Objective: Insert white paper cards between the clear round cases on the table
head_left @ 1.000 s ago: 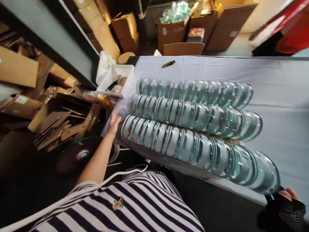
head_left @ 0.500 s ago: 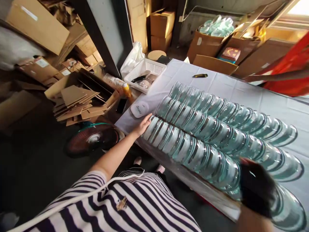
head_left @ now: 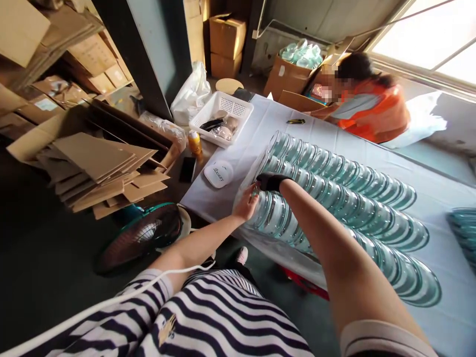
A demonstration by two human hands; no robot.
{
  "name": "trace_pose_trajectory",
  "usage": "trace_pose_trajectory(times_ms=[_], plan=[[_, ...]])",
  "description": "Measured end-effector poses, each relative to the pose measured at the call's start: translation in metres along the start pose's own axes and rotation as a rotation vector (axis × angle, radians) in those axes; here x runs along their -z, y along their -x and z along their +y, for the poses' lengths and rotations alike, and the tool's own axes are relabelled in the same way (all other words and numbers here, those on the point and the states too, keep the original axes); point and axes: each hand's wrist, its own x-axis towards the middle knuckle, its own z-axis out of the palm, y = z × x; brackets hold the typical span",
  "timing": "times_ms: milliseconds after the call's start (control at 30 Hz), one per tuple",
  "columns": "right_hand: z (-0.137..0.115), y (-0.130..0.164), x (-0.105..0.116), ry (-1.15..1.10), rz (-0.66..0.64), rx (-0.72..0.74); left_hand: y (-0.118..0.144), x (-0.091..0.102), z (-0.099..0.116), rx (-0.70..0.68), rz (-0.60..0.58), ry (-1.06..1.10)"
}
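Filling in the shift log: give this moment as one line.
left hand: on near end of nearest row of overlapped clear glass dishes | right hand in black glove: on same end | grip: unclear

Pale green glass dishes (head_left: 334, 193) on grey-white cloth (head_left: 238, 168); black-and-white striped shirt (head_left: 223, 322)

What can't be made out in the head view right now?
- Right hand: its black glove hides the fingers, so the grip on the glass dishes can't be told.
- Left hand: fingertips hidden against the near row's end.
- Dishes at right: cut by the edge.
- White lid: lettering too small.
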Motion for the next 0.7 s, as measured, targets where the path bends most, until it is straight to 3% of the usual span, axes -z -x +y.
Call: trace_pose_trajectory(times_ms=[167, 267, 367, 467, 567, 633, 700], plan=[[-0.005, 0.011, -0.014, 0.010, 0.167, -0.059, -0.006, 0.002, -0.003, 0.091, -0.035, -0.053], [-0.007, 0.038, -0.029, -0.129, 0.322, -0.111, -0.010, 0.004, -0.002, 0.109, -0.061, -0.075], [-0.023, 0.076, -0.058, -0.212, 0.408, -0.110, -0.014, 0.005, 0.002, 0.153, -0.080, -0.113], [-0.057, 0.101, -0.105, -0.210, 0.374, -0.159, -0.017, 0.004, 0.005, 0.180, -0.061, -0.151], [-0.092, 0.105, -0.152, -0.192, 0.286, -0.159, -0.018, 0.004, 0.006, 0.181, -0.058, -0.159], [-0.105, 0.105, -0.168, -0.196, 0.246, -0.142, -0.017, 0.004, 0.008, 0.176, -0.065, -0.178], [-0.102, 0.110, -0.166, -0.214, 0.252, -0.121, -0.012, 0.006, 0.013, 0.115, -0.049, -0.264]])
